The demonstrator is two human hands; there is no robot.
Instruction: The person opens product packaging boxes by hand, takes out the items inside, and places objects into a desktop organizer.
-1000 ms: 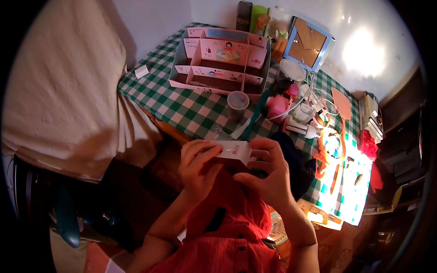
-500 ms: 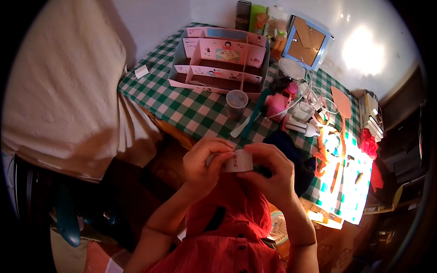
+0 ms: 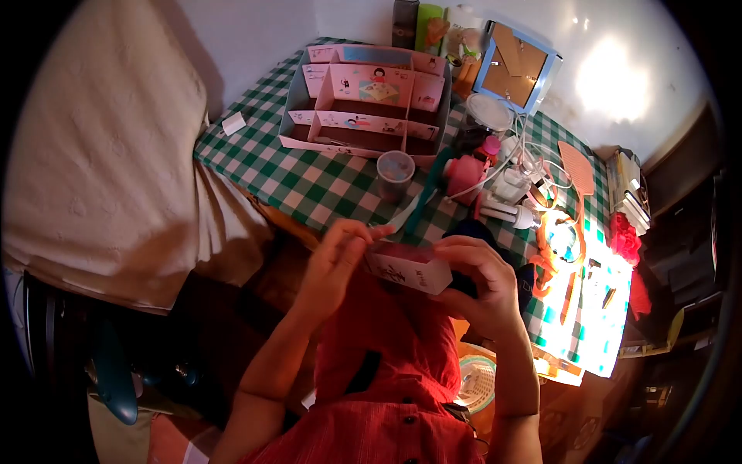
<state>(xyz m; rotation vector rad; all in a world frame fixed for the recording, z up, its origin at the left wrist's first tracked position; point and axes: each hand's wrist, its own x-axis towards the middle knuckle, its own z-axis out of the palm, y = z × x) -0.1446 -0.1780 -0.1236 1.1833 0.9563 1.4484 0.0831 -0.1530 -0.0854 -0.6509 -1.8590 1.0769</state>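
Note:
A small white paper box (image 3: 410,271) with dark printed characters is held above my lap, its pinkish inside showing along the upper edge. My right hand (image 3: 483,282) grips its right end between thumb and fingers. At the box's left end is my left hand (image 3: 340,255), fingers bent together near the edge; whatever they pinch is too small to make out. Beyond the hands, a clear plastic cup (image 3: 395,178) stands on the checked tablecloth (image 3: 286,182), in front of a pink divided organizer box (image 3: 363,118).
A small white piece (image 3: 233,124) lies at the table's left. On the right are a pink bottle (image 3: 465,176), white cables, a light bulb (image 3: 506,213), an orange fly swatter (image 3: 576,168) and a blue-framed mirror (image 3: 516,68). A basket (image 3: 475,383) sits below.
The box has turned and tilted, showing a longer printed side and its inside. My left hand has shifted slightly left and up from it; my right hand keeps hold.

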